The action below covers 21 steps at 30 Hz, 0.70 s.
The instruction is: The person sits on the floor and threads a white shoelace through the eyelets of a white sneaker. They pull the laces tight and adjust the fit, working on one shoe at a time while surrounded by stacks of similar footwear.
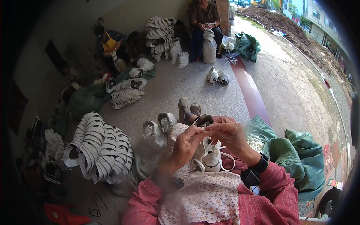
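On my lap, over a flowered apron, rests a white shoe upper with a dark lining, its toe end toward me. White shoelace loops out from its sides. Above the upper, my left hand pinches thumb to forefinger on the lace. My right hand meets it there, its fingertips also closed on the lace. Both pinches nearly touch, so the lace ends between them are partly hidden. A pair of white uppers stands on the floor left of my knees.
Nested stacks of white uppers stand at my left, with more farther off. A green sack and a bundle of white laces lie at my right. Two people sit working at the back. A red object is lower left.
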Each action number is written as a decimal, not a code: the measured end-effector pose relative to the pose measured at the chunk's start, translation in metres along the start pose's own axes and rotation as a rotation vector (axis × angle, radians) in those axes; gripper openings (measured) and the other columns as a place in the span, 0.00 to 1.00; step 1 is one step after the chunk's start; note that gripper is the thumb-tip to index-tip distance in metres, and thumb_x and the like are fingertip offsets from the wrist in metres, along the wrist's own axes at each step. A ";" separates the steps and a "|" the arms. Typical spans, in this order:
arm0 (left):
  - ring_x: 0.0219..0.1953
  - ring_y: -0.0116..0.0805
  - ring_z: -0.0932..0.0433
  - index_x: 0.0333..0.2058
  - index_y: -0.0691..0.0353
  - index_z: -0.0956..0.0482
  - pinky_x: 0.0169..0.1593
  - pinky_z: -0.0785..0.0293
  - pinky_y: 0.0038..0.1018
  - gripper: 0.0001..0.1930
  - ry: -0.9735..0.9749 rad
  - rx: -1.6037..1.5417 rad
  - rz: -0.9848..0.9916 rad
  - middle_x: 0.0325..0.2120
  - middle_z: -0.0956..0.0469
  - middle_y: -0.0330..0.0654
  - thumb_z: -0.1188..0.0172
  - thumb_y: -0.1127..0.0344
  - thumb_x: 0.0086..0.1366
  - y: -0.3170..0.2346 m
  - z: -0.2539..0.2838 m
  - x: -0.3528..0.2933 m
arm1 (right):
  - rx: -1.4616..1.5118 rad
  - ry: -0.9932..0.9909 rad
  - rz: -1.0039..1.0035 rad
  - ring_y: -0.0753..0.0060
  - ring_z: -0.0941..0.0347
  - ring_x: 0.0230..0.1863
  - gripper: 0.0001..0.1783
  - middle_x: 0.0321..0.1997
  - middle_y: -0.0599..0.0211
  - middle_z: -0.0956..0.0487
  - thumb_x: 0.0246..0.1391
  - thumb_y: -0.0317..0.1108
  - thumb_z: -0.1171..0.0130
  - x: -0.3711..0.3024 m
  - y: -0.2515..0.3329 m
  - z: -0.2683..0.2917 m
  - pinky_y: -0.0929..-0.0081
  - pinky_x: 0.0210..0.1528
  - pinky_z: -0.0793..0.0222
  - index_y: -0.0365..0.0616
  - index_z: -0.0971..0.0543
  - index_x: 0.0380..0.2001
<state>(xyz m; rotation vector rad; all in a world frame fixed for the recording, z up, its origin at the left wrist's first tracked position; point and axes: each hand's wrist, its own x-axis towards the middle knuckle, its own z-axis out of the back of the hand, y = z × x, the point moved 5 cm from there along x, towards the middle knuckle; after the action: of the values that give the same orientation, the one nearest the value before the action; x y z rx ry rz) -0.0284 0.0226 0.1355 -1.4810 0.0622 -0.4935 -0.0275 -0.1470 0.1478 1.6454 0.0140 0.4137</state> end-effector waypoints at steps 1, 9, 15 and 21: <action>0.37 0.20 0.28 0.41 0.61 0.21 0.44 0.30 0.22 0.10 -0.001 0.044 -0.015 0.32 0.24 0.31 0.42 0.59 0.74 -0.006 -0.002 0.000 | 0.066 0.014 -0.010 0.81 0.22 0.34 0.09 0.38 0.70 0.21 0.59 0.24 0.35 0.000 -0.007 0.001 0.83 0.35 0.22 0.39 0.15 0.43; 0.41 0.29 0.26 0.47 0.60 0.20 0.48 0.30 0.28 0.18 0.059 0.249 -0.111 0.37 0.22 0.36 0.35 0.53 0.68 -0.002 0.001 0.004 | 0.070 0.024 -0.092 0.78 0.21 0.35 0.08 0.41 0.67 0.18 0.60 0.25 0.35 0.004 -0.012 0.001 0.80 0.34 0.24 0.37 0.17 0.43; 0.69 0.51 0.42 0.60 0.57 0.30 0.69 0.44 0.44 0.51 0.051 0.790 -0.230 0.63 0.37 0.48 0.20 0.40 0.40 0.068 -0.002 -0.009 | 0.073 0.039 -0.224 0.77 0.21 0.24 0.10 0.41 0.56 0.15 0.67 0.35 0.41 0.023 0.030 0.010 0.82 0.21 0.28 0.39 0.27 0.38; 0.72 0.59 0.53 0.65 0.49 0.39 0.73 0.53 0.51 0.59 0.017 0.837 -0.168 0.68 0.48 0.50 0.19 0.45 0.32 0.078 -0.031 -0.016 | -0.035 0.123 -0.166 0.78 0.29 0.17 0.13 0.26 0.63 0.20 0.68 0.39 0.41 0.054 0.099 0.016 0.80 0.17 0.34 0.41 0.27 0.36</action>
<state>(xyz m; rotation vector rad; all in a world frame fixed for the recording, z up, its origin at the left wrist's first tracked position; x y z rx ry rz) -0.0311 0.0003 0.0532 -0.6618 -0.2348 -0.5735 0.0047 -0.1613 0.2559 1.5691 0.2322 0.3854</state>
